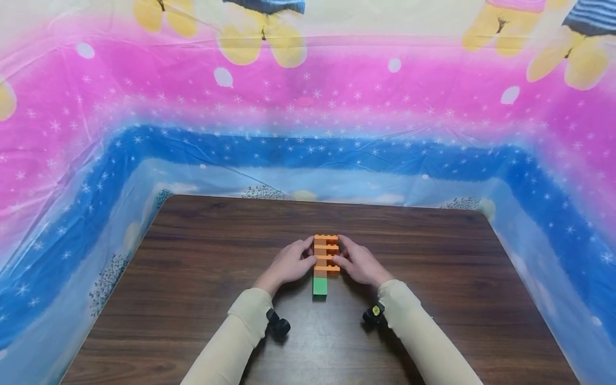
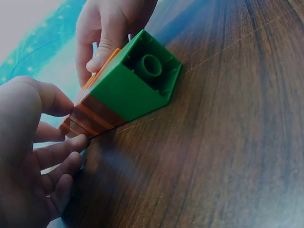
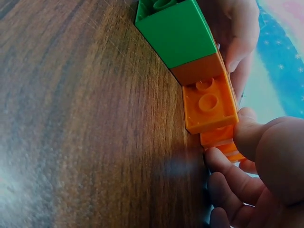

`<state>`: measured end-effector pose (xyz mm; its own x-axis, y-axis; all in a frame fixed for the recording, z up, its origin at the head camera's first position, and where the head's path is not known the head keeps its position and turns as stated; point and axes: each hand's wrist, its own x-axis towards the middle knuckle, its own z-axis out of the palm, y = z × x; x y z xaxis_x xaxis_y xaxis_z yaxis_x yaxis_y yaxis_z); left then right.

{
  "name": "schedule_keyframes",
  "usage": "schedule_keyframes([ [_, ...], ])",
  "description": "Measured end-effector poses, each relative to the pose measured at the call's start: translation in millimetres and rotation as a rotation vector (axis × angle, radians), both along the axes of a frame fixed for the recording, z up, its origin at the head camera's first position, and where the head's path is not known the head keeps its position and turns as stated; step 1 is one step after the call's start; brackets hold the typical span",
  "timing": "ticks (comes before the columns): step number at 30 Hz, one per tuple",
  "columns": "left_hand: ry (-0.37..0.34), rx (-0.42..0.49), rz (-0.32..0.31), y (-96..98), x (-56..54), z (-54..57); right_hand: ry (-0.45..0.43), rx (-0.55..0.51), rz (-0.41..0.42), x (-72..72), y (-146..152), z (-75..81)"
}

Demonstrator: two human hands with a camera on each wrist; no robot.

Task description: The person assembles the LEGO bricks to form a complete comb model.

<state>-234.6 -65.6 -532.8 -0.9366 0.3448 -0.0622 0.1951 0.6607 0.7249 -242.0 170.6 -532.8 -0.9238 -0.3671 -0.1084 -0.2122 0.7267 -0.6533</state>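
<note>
A toy-block structure (image 1: 320,256) lies on its side on the table, pointing away from me. At its near end is a green block (image 2: 114,92), whose hollow underside faces me. Beyond it brown blocks (image 3: 197,71) alternate with orange bricks (image 3: 209,107) that jut out to the right like comb teeth. My left hand (image 1: 291,261) grips the left side, thumb and fingertips at the brown and orange layers. On the right, my right hand (image 1: 362,263) holds the ends of the orange bricks between thumb and fingers.
Underneath is a dark wood-grain table (image 1: 202,240) with rounded far corners. A patterned pink and blue cloth (image 1: 308,107) hangs around its far edge and sides. Black wrist cameras (image 1: 279,325) sit near both cream sleeves (image 1: 414,321).
</note>
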Motion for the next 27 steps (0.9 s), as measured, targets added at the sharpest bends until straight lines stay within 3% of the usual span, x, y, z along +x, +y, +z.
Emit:
schedule_keyframes([
  [15,-0.017,0.024,0.010,-0.9,0.6,-2.8,-0.019,-0.011,0.002,-1.2,-1,0.2],
  [20,-0.036,0.095,0.023,-3.8,1.8,-2.9,-0.044,-0.013,-0.035,1.1,3,2.9],
  [24,0.028,0.172,0.046,-12.9,6.4,-5.1,0.007,0.001,-0.057,7.7,15,3.1],
  [27,0.125,0.147,0.082,-24.7,12.0,-4.6,0.095,0.044,-0.066,14.7,29,2.7],
])
